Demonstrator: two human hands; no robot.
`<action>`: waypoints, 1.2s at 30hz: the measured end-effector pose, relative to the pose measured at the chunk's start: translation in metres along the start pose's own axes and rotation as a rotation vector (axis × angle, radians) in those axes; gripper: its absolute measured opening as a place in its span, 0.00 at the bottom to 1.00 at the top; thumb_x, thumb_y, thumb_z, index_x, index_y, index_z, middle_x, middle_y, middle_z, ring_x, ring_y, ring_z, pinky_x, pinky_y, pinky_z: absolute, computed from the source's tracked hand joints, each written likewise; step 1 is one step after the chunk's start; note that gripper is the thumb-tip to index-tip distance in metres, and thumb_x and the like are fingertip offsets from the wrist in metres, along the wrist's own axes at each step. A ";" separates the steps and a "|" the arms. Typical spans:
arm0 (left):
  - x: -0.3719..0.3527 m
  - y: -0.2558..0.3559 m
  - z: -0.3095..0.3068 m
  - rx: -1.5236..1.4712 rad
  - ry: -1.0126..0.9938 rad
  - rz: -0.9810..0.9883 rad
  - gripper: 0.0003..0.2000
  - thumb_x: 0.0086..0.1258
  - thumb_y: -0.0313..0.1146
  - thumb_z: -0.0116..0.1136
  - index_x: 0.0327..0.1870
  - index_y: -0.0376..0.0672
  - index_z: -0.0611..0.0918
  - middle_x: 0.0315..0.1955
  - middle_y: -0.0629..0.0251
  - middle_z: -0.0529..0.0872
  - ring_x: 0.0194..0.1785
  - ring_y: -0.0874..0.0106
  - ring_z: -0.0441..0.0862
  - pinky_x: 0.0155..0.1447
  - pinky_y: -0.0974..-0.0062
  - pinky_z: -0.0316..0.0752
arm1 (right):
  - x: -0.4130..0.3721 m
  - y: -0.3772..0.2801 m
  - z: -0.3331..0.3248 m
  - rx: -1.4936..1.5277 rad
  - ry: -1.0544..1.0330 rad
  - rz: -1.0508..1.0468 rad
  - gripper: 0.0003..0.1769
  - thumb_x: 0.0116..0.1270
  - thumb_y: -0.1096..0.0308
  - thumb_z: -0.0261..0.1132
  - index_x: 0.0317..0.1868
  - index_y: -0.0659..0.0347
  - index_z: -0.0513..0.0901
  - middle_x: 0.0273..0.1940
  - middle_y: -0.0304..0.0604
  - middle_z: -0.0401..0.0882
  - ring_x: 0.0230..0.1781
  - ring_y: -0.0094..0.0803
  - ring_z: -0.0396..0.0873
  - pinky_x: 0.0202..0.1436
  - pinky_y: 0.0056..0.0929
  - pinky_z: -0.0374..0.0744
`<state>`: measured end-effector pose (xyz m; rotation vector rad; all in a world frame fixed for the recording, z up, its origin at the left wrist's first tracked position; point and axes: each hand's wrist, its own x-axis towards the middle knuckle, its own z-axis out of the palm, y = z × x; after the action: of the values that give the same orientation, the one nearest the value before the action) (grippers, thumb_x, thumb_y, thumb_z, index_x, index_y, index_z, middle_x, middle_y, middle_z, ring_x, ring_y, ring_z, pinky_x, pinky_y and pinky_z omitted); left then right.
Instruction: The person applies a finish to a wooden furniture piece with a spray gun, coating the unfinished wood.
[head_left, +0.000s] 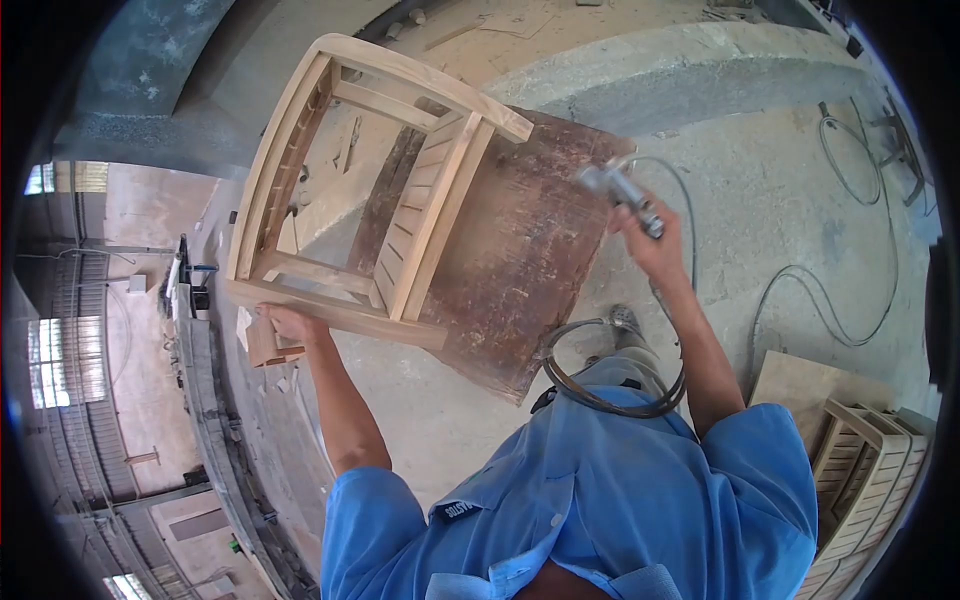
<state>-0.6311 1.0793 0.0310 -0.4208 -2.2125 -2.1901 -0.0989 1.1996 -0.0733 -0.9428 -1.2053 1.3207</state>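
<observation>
A light wooden chair frame with a slatted part (425, 215) lies tilted on a worn, dark reddish-brown work board (530, 250). My left hand (292, 322) grips the frame's lower left corner, its fingers partly hidden by the wood. In my right hand (648, 235) is a metal air tool (625, 190), raised over the board's right edge and apart from the frame. The tool's front end is blurred. A thin hose (690, 220) runs from near the tool down towards my body.
Coiled black hose (610, 405) hangs close to my waist. More hose (835, 335) lies on the concrete floor at the right. Slatted wooden pieces (860, 480) are stacked at the lower right beside a plywood sheet (810, 390). A curved concrete ledge (690, 70) runs behind the board.
</observation>
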 end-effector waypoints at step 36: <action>-0.081 0.015 0.003 0.007 0.331 0.139 0.30 0.76 0.60 0.49 0.33 0.33 0.78 0.28 0.58 0.81 0.35 0.70 0.76 0.44 0.69 0.72 | 0.097 -0.109 0.162 -1.071 -0.320 -0.385 0.25 0.64 0.49 0.68 0.59 0.50 0.84 0.34 0.54 0.87 0.39 0.51 0.86 0.45 0.42 0.81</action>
<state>-0.5495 1.0671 0.0304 -0.1876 -1.9554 -2.0102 -0.2481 1.2651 0.0718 -1.1378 -2.2979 0.4529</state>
